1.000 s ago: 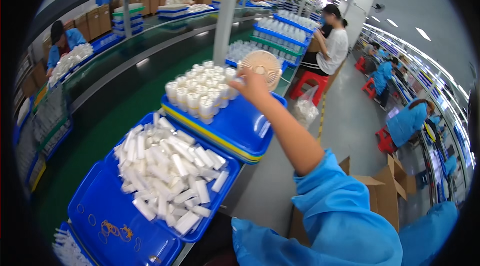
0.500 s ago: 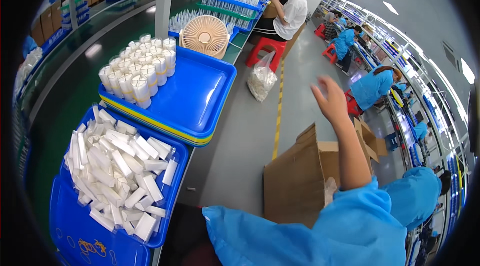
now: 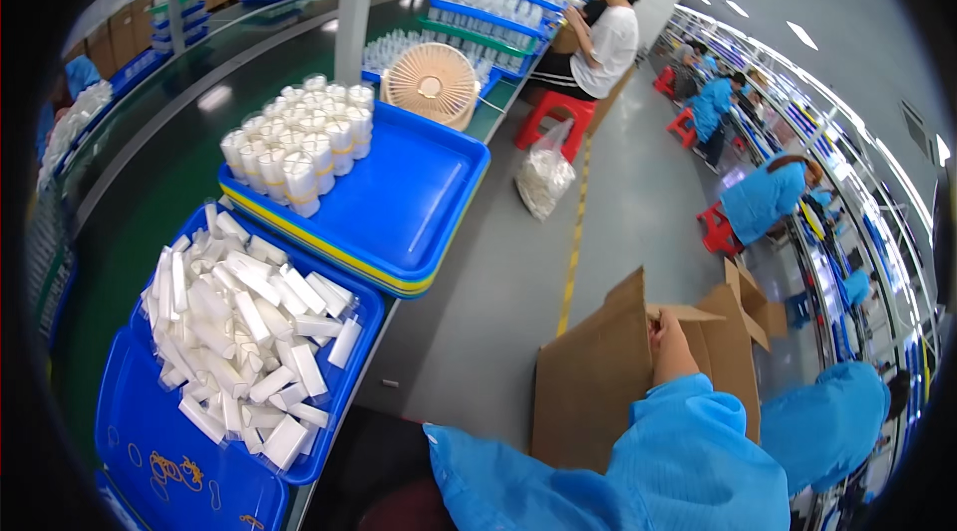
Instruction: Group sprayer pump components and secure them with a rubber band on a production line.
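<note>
My right hand is at the opening of a tall brown cardboard box, beside its upper edge and a folded flap. The fingers look curled and are partly hidden by the box, so what they hold, if anything, does not show. A blue sleeve covers that forearm. My left hand is out of view. To the left, a blue tray carries a loose heap of white rectangular pieces in clear wrapping. Behind it, white rolled bundles with yellowish bands stand upright in another blue tray.
A beige fan stands behind the trays. Rubber bands lie in the nearest blue tray. A filled plastic bag is on the floor by a red stool, where a person sits. Blue-clad workers line the right.
My right hand was raised with fingers apart above the box; now it has come down to the box opening. The whole view has shifted slightly.
</note>
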A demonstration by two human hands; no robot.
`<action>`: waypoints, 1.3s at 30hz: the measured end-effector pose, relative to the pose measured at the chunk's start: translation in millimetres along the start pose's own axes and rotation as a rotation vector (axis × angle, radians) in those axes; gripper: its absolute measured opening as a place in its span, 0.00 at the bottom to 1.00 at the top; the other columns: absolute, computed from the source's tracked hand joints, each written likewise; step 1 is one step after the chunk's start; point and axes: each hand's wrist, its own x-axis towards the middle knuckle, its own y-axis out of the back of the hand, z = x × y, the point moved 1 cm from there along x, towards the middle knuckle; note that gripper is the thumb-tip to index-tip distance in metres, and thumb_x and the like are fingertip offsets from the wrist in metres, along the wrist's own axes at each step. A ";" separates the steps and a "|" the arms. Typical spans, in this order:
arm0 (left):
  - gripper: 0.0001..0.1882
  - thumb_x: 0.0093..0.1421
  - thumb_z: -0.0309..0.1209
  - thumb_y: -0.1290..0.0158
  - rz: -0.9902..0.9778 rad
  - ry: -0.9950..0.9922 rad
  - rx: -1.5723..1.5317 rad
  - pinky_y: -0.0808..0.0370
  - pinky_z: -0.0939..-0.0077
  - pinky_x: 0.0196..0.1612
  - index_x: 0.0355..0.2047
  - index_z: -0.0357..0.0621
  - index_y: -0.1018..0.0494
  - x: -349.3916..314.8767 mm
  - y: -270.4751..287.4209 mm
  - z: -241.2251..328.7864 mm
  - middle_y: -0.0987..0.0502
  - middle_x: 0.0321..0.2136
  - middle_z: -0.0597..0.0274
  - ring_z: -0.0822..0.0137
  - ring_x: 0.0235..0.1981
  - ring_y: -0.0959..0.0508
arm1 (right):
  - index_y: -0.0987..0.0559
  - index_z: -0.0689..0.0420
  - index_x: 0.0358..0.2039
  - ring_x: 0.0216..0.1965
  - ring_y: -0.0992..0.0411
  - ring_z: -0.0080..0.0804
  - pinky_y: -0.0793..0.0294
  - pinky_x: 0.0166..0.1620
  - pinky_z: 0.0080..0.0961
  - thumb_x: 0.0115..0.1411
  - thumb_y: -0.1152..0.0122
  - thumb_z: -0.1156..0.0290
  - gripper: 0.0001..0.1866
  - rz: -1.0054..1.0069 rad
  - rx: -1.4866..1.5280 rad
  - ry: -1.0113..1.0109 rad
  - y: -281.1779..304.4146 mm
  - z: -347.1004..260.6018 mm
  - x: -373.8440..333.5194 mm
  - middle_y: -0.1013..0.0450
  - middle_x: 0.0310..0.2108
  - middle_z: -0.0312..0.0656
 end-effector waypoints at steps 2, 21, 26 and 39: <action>0.21 0.54 0.27 0.48 -0.037 0.028 0.061 0.44 0.55 0.56 0.49 0.37 0.36 -0.2 0.3 1.2 0.29 0.45 0.47 0.49 0.47 0.30 | 0.38 0.50 0.15 0.09 0.44 0.24 0.46 0.10 0.19 0.57 0.57 0.58 0.16 -0.069 0.041 0.038 -15.6 -8.1 0.0 0.40 0.10 0.33; 0.18 0.55 0.33 0.50 -0.073 0.091 0.169 0.44 0.54 0.54 0.45 0.39 0.32 -16.5 -6.7 -4.7 0.28 0.44 0.50 0.50 0.47 0.30 | 0.37 0.51 0.15 0.09 0.45 0.22 0.48 0.12 0.19 0.57 0.55 0.65 0.14 -0.650 -0.597 0.281 -318.7 36.9 -153.8 0.40 0.11 0.35; 0.19 0.53 0.32 0.49 -0.074 0.097 0.175 0.43 0.54 0.54 0.46 0.39 0.32 -15.7 -5.8 -3.1 0.29 0.45 0.51 0.50 0.49 0.31 | 0.34 0.56 0.19 0.09 0.43 0.26 0.46 0.11 0.23 0.56 0.54 0.69 0.10 -0.746 -0.603 0.346 -375.0 46.0 -179.3 0.39 0.12 0.37; 0.20 0.52 0.29 0.49 -0.108 0.126 0.176 0.43 0.54 0.54 0.46 0.38 0.33 -5.0 -1.8 10.1 0.30 0.46 0.50 0.50 0.49 0.32 | 0.27 0.60 0.32 0.19 0.35 0.26 0.36 0.22 0.21 0.59 0.52 0.66 0.11 -0.898 -0.846 0.743 -476.6 99.1 -218.1 0.31 0.23 0.38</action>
